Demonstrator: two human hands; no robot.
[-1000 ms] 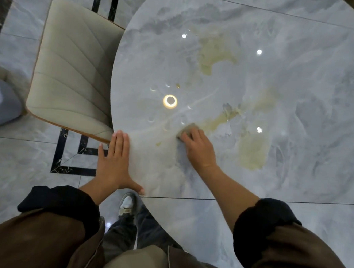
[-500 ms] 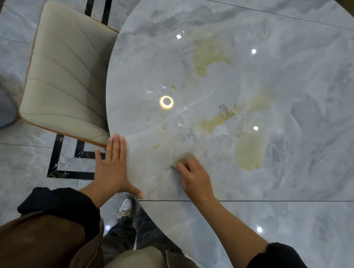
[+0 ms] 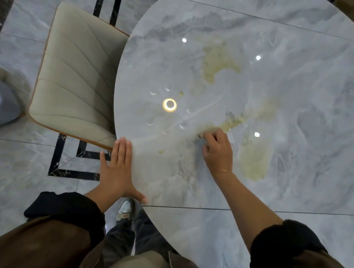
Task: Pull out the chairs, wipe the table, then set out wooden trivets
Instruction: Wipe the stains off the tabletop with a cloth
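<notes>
grey marble, glossy, makes up the round worktop (image 3: 285, 106), which is marked with yellowish smears: a blotch (image 3: 219, 61) on the far side, a thin streak (image 3: 235, 120) just beyond the right grip, and a larger patch (image 3: 254, 162) just to that grip's right. the right grip (image 3: 218, 154) lies knuckles up on the worktop, its fingers curled down over the cloth (image 3: 207, 130). only a pale sliver of the cloth shows, past the fingertips on the far left of the grip, touching the near end of the streak; the rest is hidden under the fingers and palm. the left grip (image 3: 117, 171) is spread flat and holds nothing, with fingers straight and close together, the thumb splayed toward the person, and the palm on the worktop's near left edge. the two grips are apart, with bare marble between them. a cream padded chair (image 3: 73, 82) stands left of the worktop, one side of it passing under the rim and its near corner just beyond the left fingertips. a ring of reflected light (image 3: 169, 105) shines on the marble between the chair and the right grip. a pale shoe (image 3: 124, 210) shows on the floor (image 3: 14, 159) by the worktop's near edge.
</notes>
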